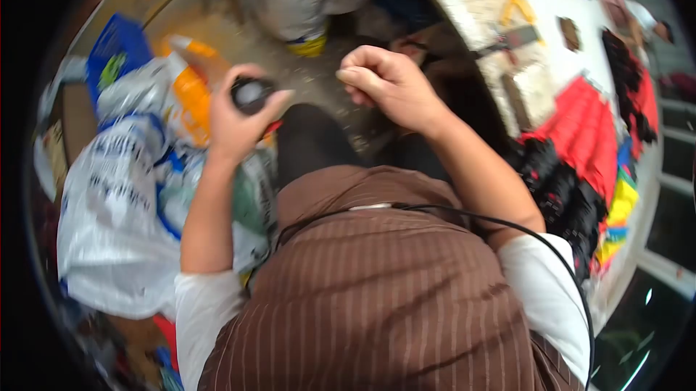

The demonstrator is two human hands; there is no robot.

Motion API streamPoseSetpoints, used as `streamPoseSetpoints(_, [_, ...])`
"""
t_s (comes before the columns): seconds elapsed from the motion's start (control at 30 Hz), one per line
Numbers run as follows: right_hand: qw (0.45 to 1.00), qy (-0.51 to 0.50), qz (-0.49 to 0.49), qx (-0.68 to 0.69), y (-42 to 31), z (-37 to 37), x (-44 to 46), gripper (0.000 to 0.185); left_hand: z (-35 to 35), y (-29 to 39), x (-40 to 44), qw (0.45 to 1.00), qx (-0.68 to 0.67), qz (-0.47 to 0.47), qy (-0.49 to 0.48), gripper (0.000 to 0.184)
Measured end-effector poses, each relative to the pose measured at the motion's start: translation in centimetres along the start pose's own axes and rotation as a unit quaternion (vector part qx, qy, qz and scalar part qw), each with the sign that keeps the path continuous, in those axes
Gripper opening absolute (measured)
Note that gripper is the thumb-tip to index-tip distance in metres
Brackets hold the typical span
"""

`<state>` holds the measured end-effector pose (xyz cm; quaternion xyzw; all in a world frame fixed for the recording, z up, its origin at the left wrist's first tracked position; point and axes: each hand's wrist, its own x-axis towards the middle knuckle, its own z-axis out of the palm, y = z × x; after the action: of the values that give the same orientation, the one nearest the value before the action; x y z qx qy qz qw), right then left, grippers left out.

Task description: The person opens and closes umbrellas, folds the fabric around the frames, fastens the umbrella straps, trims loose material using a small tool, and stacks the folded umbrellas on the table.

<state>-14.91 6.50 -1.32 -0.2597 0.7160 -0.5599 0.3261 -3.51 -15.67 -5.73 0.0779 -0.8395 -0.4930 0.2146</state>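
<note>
My left hand [230,119] is wrapped round a black round spool-like object [251,94] with a pale grey centre, its end turned towards me. Thumb and forefinger of my right hand [380,83] are pressed together in a pinch, level with the other hand and a short way to its right. Whatever lies in that pinch, if anything, is too small to make out. Both hands are in the air in front of my brown striped apron [377,268], above my dark-clad legs.
White plastic bags [116,224], an orange bag [196,94] and a blue basket [116,57] crowd the left. On the right, a white table [554,50] carries red fabric [580,134] and black pieces [558,195]. Another person [641,18] is at the far right. A black cable [500,218] crosses my waist.
</note>
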Motion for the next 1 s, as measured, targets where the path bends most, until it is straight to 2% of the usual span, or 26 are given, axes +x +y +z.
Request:
streamPoseSetpoints(0.07, [0.962, 0.139, -0.061, -0.226, 2.4, -3.3, 0.9, 0.020, -0.5, -0.1, 0.7, 0.999, -0.027, -0.043, 0.020, 0.026])
streamPoseSetpoints(0.1, [0.955, 0.158, -0.065, -0.241, 3.3, -5.6, 1.0, 0.020, -1.1, 0.6, 1.6, 0.998, -0.037, -0.050, 0.031, 0.023])
streamPoseSetpoints(0.13, [0.891, 0.247, -0.043, -0.378, 4.1, -8.1, 0.9, 0.025, -1.8, 2.1, 2.8, 0.997, -0.049, -0.045, 0.034, 0.023])
streamPoseSetpoints(0.17, [0.799, 0.329, -0.020, -0.504, 4.9, -10.2, 0.6, 0.032, -2.8, 4.0, 4.3, 0.997, -0.061, -0.039, 0.040, 0.023])
streamPoseSetpoints(0.2, [0.784, 0.345, -0.025, -0.516, 5.9, -11.8, 0.3, 0.032, -3.7, 6.3, 5.8, 0.995, -0.089, -0.019, 0.040, 0.023])
streamPoseSetpoints(0.23, [0.748, 0.381, 0.067, -0.539, 7.0, -13.4, 0.3, 0.039, -4.6, 8.7, 7.5, 0.992, -0.119, 0.004, 0.038, 0.024])
streamPoseSetpoints(0.27, [0.703, 0.420, 0.159, -0.551, 7.8, -15.1, 0.2, 0.047, -5.6, 11.0, 9.2, 0.985, -0.174, 0.016, -0.004, 0.024])
streamPoseSetpoints(0.3, [0.707, 0.430, 0.195, -0.527, 8.2, -16.1, 0.2, 0.053, -6.4, 13.1, 10.8, 0.973, -0.225, 0.029, -0.050, 0.024])
streamPoseSetpoints(0.33, [0.713, 0.437, 0.230, -0.498, 8.8, -16.8, 0.3, 0.058, -6.6, 14.9, 12.2, 0.968, -0.238, 0.053, -0.056, 0.024])
streamPoseSetpoints(0.4, [0.756, 0.465, 0.247, -0.388, 8.0, -17.0, 0.5, 0.063, -7.2, 17.9, 14.0, 0.965, -0.226, 0.097, -0.092, 0.026])
streamPoseSetpoints(0.5, [0.740, 0.527, 0.285, -0.307, 9.3, -18.1, 1.8, 0.063, -6.4, 19.8, 14.5, 0.956, -0.228, 0.139, -0.118, 0.025])
streamPoseSetpoints(0.6, [0.729, 0.561, 0.306, -0.244, 10.3, -19.2, 1.9, 0.064, -4.9, 19.6, 14.0, 0.943, -0.241, 0.180, -0.141, 0.022])
streamPoseSetpoints(0.67, [0.720, 0.586, 0.314, -0.200, 10.8, -20.3, 1.4, 0.064, -2.8, 17.3, 13.1, 0.944, -0.220, 0.222, -0.102, 0.021])
streamPoseSetpoints(0.7, [0.720, 0.586, 0.314, -0.199, 11.8, -21.4, 1.2, 0.064, -1.8, 15.9, 12.5, 0.955, -0.218, 0.170, -0.110, 0.020])
streamPoseSetpoints(0.73, [0.749, 0.598, 0.259, -0.122, 13.8, -23.5, 1.4, 0.066, -0.7, 14.5, 11.9, 0.963, -0.214, 0.115, -0.115, 0.019])
streamPoseSetpoints(0.77, [0.774, 0.599, 0.203, -0.045, 14.9, -25.0, 1.6, 0.067, 0.9, 13.1, 11.5, 0.964, -0.210, 0.126, -0.100, 0.019])
streamPoseSetpoints(0.83, [0.799, 0.579, 0.158, -0.033, 14.5, -25.9, 0.8, 0.065, 3.3, 9.9, 10.6, 0.971, -0.195, 0.111, -0.082, 0.021])
streamPoseSetpoints(0.87, [0.857, 0.477, 0.115, -0.159, 22.4, -30.6, 1.4, 0.060, 4.0, 8.3, 10.2, 0.976, -0.186, 0.084, -0.078, 0.023])
streamPoseSetpoints(0.9, [0.850, 0.521, 0.070, 0.009, 13.1, -24.0, -1.0, 0.057, 4.3, 7.4, 9.8, 0.982, -0.157, 0.076, -0.075, 0.023])
streamPoseSetpoints(0.93, [0.853, 0.518, 0.058, 0.019, 8.7, -18.8, -2.6, 0.057, 4.8, 6.8, 9.5, 0.987, -0.128, 0.065, -0.071, 0.023])
streamPoseSetpoints(1.0, [0.877, 0.478, 0.046, 0.016, 5.5, -11.2, -4.8, 0.057, 5.3, 4.8, 9.1, 0.990, -0.116, 0.045, -0.063, 0.025])
